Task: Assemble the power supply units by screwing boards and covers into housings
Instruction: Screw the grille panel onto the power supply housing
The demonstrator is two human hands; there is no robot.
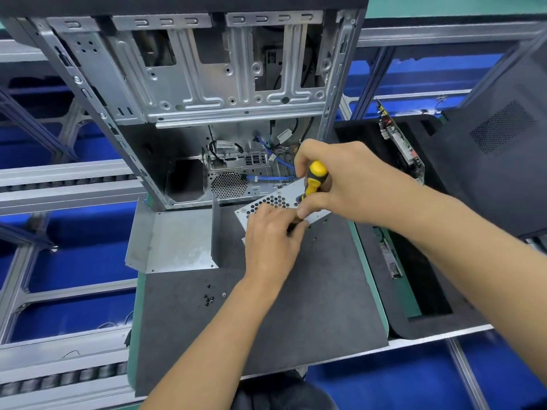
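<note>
Housing: a bent, dull sheet-metal housing lies open on the desk, just left of your hands.
Screws: small black screws sit loose below your left hand.
Left hand: your left hand pinches the screwdriver's shaft, steadying the tip; the tip itself is hidden.
Cover: the perforated metal cover lies under both hands, long axis running up to the right.
Right hand: your right hand grips the yellow-and-black screwdriver, which stands nearly upright over the cover.
</note>
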